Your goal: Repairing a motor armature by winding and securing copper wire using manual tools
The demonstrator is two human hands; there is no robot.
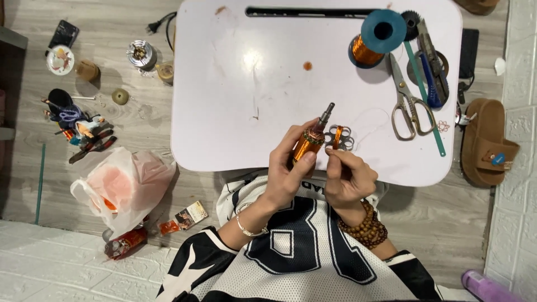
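The left hand (pixel 288 168) grips an already copper-wound rotor (pixel 309 142) while the right hand (pixel 348 176) pinches what seems a wire end, with the scissors (pixel 408 103) untouched.

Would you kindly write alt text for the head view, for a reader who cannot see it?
Seen from above, a left hand holds a copper-wound rotor over a white table, while the right hand pinches something small beside it. A wire spool, scissors and a knife lie on the table's right side.
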